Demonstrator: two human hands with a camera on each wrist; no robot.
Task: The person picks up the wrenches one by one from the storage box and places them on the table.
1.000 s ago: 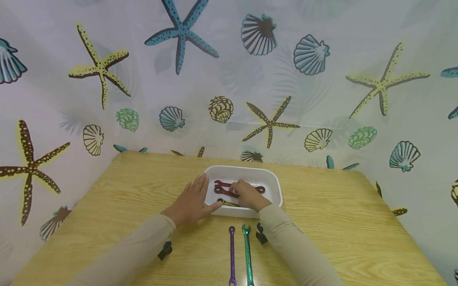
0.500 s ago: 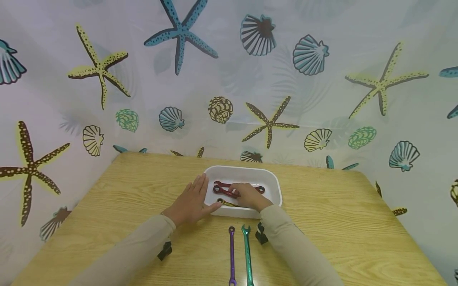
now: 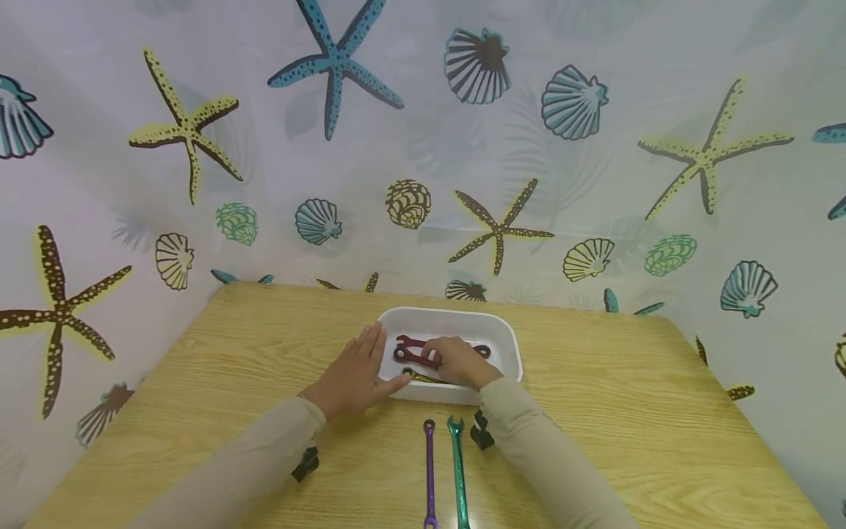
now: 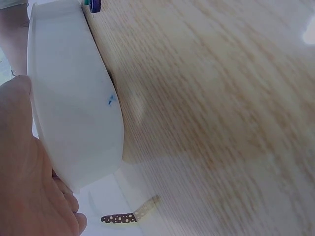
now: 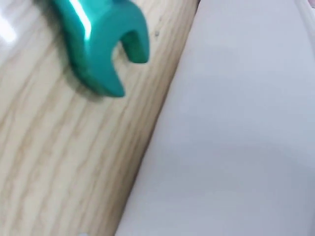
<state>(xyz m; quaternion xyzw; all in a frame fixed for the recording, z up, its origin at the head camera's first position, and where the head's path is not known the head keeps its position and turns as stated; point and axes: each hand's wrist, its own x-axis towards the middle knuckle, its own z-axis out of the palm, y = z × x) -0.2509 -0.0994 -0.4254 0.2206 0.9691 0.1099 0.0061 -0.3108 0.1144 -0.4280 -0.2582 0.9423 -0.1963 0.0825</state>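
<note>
Purple wrench (image 3: 429, 472): slim metal bar with a ring end, flat on the table nearest the person, just left of the green one.
Green wrench (image 3: 457, 470): glossy teal metal with an open forked end (image 5: 106, 46), parallel to the purple, its fork pointing at the tray.
Left hand (image 3: 353, 373): fingers straight and flat, pressed against the tray's left wall, holding nothing.
Right hand (image 3: 459, 361): inside the tray, fingers curled down onto the red wrench; a firm hold cannot be told.
Red wrench (image 3: 413, 349): dark red metal, lying in the tray beside a yellow wrench (image 3: 419, 376).
Tray (image 3: 456, 319): smooth white plastic, rounded rectangle.
Table (image 3: 628, 397): pale wood grain.
Curtain (image 3: 423, 147): starfish and shell print behind.
</note>
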